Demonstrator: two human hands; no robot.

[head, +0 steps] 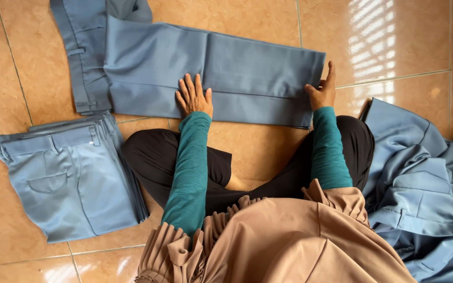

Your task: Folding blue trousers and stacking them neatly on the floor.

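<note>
A pair of grey-blue trousers (247,68) lies flat on the tiled floor, legs folded over and running to the right, waistband at the far left. My left hand (194,97) rests palm down with fingers spread on the middle of the legs. My right hand (322,90) grips the hem end of the legs at the right edge, thumb up. Both arms wear teal sleeves.
A stack of folded grey-blue trousers (72,175) lies on the floor at the left. A loose heap of unfolded grey-blue garments (425,194) lies at the right. My crossed legs in black and a tan pleated garment fill the lower middle. Orange tiles (394,36) surround everything.
</note>
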